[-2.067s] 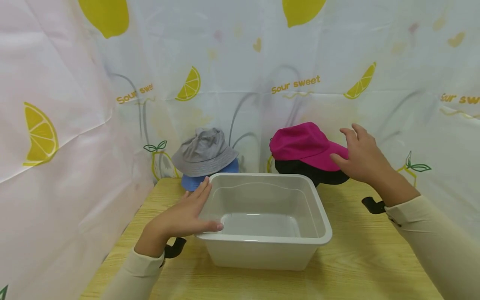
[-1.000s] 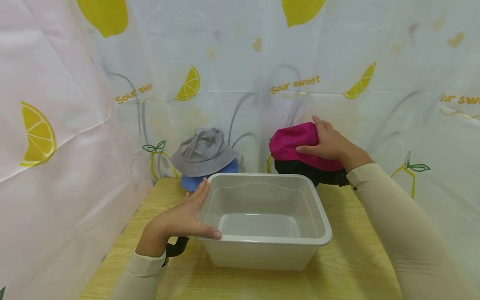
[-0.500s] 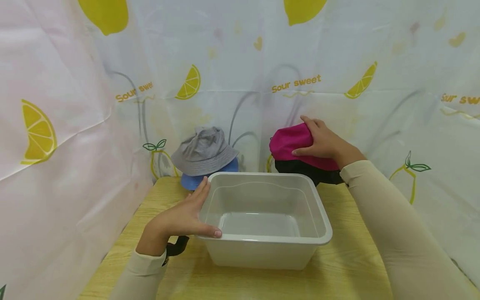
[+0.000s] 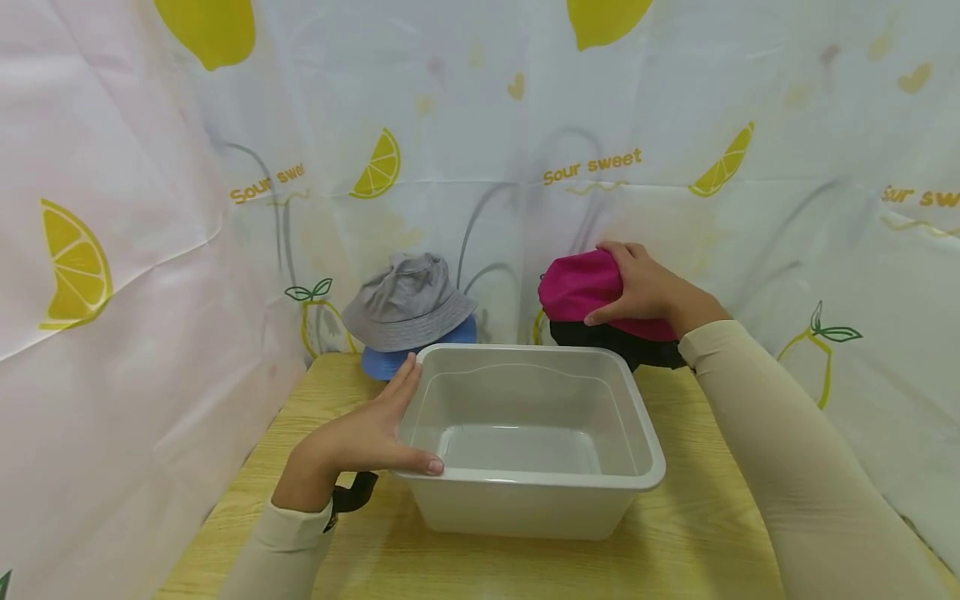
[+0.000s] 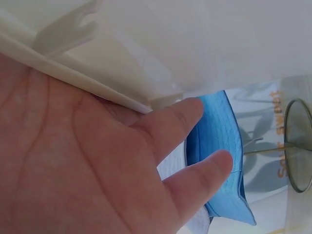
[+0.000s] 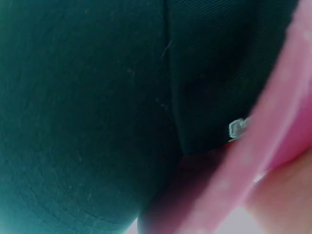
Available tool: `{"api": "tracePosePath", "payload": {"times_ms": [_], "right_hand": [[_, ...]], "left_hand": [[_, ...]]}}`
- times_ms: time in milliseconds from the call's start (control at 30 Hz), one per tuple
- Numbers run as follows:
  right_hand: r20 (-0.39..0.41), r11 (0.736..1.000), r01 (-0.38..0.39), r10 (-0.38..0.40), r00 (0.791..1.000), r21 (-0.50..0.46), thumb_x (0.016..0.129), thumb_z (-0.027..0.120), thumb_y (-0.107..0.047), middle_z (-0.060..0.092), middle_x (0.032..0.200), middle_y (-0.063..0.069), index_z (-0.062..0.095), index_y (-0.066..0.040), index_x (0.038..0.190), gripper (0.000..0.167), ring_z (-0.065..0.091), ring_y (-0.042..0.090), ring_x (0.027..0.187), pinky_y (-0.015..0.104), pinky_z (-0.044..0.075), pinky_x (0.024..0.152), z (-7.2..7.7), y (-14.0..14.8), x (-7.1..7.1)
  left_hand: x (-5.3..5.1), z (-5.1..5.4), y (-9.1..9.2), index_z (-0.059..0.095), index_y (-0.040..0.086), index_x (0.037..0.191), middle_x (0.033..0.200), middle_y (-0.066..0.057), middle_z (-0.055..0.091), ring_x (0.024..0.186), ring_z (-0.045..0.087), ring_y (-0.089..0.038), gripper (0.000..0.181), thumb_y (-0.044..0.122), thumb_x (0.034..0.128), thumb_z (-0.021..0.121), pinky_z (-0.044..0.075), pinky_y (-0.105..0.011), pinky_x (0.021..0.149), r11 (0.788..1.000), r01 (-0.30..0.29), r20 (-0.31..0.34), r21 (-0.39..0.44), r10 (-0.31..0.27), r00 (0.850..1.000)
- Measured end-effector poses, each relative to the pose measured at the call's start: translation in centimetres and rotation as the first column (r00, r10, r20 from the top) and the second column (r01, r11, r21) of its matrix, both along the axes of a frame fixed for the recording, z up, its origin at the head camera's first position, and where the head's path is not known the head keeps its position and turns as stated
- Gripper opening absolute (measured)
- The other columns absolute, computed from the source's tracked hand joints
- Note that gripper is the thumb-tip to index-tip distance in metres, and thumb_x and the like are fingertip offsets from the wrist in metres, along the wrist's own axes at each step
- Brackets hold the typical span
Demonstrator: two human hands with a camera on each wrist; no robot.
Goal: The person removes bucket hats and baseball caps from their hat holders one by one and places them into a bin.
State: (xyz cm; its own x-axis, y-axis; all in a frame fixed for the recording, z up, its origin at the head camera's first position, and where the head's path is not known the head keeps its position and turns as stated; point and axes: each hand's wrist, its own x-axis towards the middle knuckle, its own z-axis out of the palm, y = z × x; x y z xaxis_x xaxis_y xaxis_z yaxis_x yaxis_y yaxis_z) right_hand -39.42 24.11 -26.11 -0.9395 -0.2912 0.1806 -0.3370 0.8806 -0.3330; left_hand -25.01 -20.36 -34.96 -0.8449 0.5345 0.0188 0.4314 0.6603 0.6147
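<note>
- Currently I see the right hand [image 4: 651, 288] gripping the pink cap [image 4: 579, 286] beneath it, a black hat [image 4: 573, 333] lower still.
- The left hand [image 4: 363, 437], fingers straight, touches the basin [image 4: 521, 510] to its right.

Behind tub [image 4: 525, 508], blue hat [image 4: 386, 365] sits mostly hidden under grey hat [image 4: 408, 308], tub masks base of black hat [image 4: 588, 334], right hand [image 4: 651, 287] covers much of pink cap [image 4: 577, 289]; pink strip [image 6: 268, 117] blurred, right wrist view.
</note>
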Motion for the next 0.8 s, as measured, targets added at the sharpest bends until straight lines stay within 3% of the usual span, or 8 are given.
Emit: {"api": "tracePosePath", "payload": {"times_ms": [233,800], "right_hand": [[-0.016,1.0,-0.015,0.015,1.0,-0.005,0.068,0.091,-0.06,0.031,0.156,0.02,0.025,-0.015,0.159,0.121,0.043,0.036,0.13,0.059,0.047,0.105,0.21,-0.11,0.1],[-0.042,1.0,0.015,-0.015,0.999,-0.006,0.072,0.09,-0.052,0.039,0.146,0.017,0.032,-0.011,0.154,0.109,0.047,0.034,0.123,0.056,0.053,0.097,0.58,-0.17,0.25]], "left_hand": [[-0.01,-0.01,-0.02,-0.006,0.014,0.167,0.173,-0.003,-0.02,0.16,-0.001,-0.035,0.14,0.061,0.0729,0.086,0.025,-0.066,0.121,1.0,-0.001,0.0,0.002,0.001,1.0],[0.0,-0.06,0.02,-0.006,0.015,0.167,0.173,-0.003,-0.02,0.161,-0.003,-0.033,0.14,0.059,0.0728,0.087,0.024,-0.065,0.122,1.0,0.001,0.008,0.026,-0.001,1.0]]}}
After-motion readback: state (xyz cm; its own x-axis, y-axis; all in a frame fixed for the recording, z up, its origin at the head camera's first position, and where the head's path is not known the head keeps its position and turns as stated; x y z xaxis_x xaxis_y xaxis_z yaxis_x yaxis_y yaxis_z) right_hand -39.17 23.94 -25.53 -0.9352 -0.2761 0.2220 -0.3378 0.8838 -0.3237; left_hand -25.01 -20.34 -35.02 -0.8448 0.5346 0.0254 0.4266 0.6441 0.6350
